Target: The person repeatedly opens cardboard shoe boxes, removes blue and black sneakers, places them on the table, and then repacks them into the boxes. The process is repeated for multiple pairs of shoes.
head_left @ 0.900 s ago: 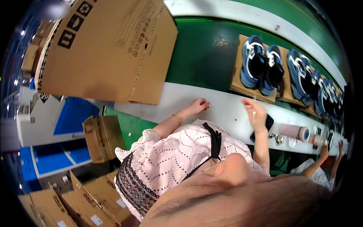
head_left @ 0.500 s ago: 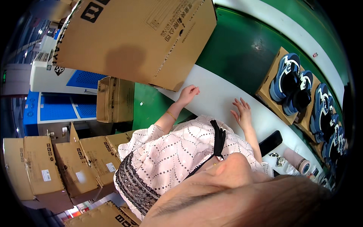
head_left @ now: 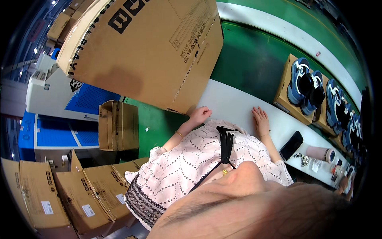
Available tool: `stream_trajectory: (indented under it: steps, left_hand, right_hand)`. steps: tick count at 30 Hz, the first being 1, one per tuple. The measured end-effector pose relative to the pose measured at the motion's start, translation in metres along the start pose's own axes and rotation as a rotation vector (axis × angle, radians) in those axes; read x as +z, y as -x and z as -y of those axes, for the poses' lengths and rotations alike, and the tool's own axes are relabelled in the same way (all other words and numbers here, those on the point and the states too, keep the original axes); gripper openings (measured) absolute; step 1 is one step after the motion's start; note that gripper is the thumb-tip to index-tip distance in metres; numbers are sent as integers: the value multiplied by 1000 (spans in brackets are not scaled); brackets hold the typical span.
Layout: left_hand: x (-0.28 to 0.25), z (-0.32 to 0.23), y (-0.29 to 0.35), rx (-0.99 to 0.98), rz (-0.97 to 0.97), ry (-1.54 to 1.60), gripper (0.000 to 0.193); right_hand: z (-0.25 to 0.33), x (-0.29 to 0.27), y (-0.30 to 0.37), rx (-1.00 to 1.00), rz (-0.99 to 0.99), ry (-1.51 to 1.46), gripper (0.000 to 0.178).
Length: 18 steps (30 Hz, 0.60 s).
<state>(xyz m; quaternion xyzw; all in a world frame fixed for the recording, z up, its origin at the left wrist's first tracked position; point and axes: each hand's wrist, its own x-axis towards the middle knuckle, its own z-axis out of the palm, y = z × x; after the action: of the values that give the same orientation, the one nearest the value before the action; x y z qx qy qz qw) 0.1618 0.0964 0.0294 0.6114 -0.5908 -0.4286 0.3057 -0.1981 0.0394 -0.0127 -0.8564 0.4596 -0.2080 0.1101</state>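
Observation:
My left hand (head_left: 201,115) rests at the near edge of the white table (head_left: 227,99), its fingers loosely curled, and nothing shows in them. Just beyond it stands a large brown carton (head_left: 159,59) with dark print. My right hand (head_left: 260,120) lies on the tabletop with its fingers stretched out, holding nothing. A black phone (head_left: 291,145) lies to the right of my right forearm.
Blue and white sneakers (head_left: 301,83) sit in open cardboard trays along the green conveyor belt (head_left: 246,51). A pink tumbler (head_left: 318,153) and a bunch of keys (head_left: 304,160) are at the table's right. Several cartons (head_left: 71,195) stand at lower left, near blue-panelled machines (head_left: 55,133).
My right hand has come down from a raised, half-curled pose to lie flat on the table. My left hand has lowered slightly toward the table edge. The whole view has shifted a little.

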Motion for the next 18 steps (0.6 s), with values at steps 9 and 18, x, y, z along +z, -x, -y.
stream_trajectory:
  steps: [9,18]
  left_hand:
    - [-20,-1,25,16,-34,-66,28]
    - [-42,-21,21,108,-92,-91,23]
  right_hand:
    - [11,2,-1,7,15,193,48]
    - [7,14,-4,18,21,189,51]
